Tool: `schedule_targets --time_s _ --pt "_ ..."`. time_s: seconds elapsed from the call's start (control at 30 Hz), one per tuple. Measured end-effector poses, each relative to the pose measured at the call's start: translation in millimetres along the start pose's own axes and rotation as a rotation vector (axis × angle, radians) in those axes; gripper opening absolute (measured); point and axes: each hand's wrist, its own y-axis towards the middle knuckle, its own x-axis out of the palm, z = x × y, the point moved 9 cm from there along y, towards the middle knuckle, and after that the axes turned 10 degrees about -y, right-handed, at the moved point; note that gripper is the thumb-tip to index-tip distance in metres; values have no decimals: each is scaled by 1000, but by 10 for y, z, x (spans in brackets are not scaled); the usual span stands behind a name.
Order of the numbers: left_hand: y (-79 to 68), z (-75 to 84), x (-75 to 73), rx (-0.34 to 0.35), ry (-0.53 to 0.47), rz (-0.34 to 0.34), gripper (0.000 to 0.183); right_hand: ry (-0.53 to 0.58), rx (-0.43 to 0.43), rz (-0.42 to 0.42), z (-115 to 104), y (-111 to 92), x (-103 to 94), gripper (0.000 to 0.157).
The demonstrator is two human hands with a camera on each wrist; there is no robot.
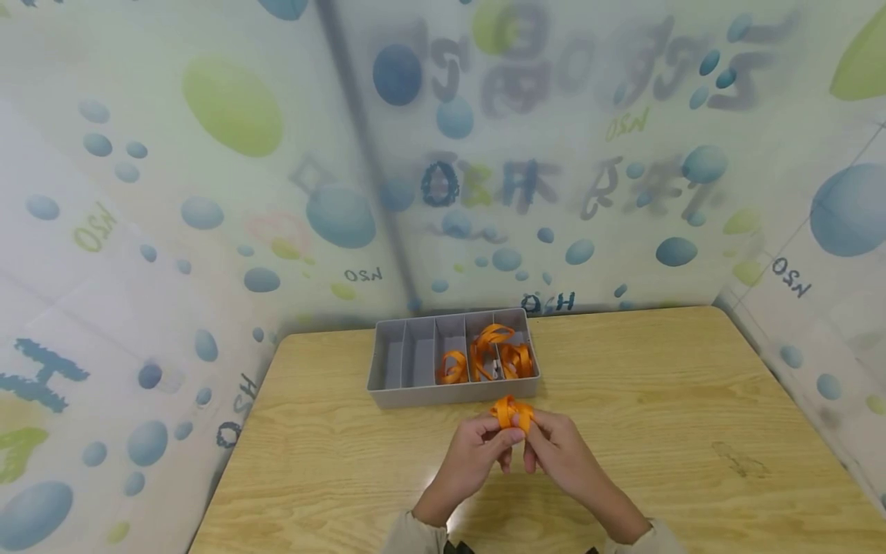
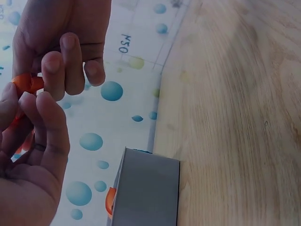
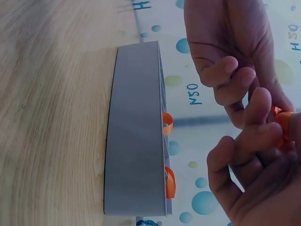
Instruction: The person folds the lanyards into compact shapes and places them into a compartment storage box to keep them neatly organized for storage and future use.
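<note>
A looped bundle of orange ribbon (image 1: 514, 413) is pinched between both hands, in front of the grey tray. My left hand (image 1: 477, 452) holds its left side with thumb and fingers, while my right hand (image 1: 564, 452) grips the right side. In the left wrist view the orange ribbon (image 2: 28, 84) shows only partly, since fingers cover much of it. The right wrist view also has the ribbon (image 3: 283, 123) mostly hidden by fingers. Both hands are raised above the table.
A grey compartment tray (image 1: 443, 395) stands near the table's back edge. Orange ribbon loops (image 1: 454, 369) lie in its three right compartments; the two left ones hold nothing visible. The wooden table (image 1: 692, 400) meets patterned curtain-like walls (image 1: 443, 231) behind and at the sides.
</note>
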Motion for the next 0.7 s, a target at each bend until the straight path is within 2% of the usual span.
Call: schedule_targets --time_s 0.2,0.33,0.5,0.7 --pt "-5 23 15 -22 44 -9 33 -3 -42 -40 -37 -7 22 32" --pt "-4 55 23 -15 74 -15 33 -5 -61 -35 -38 -6 -1 29" --pt "-3 101 60 28 178 -42 32 -55 -21 38 10 10 -39 28" --pt "2 168 114 73 336 -67 34 -179 4 130 22 6 -76 31"
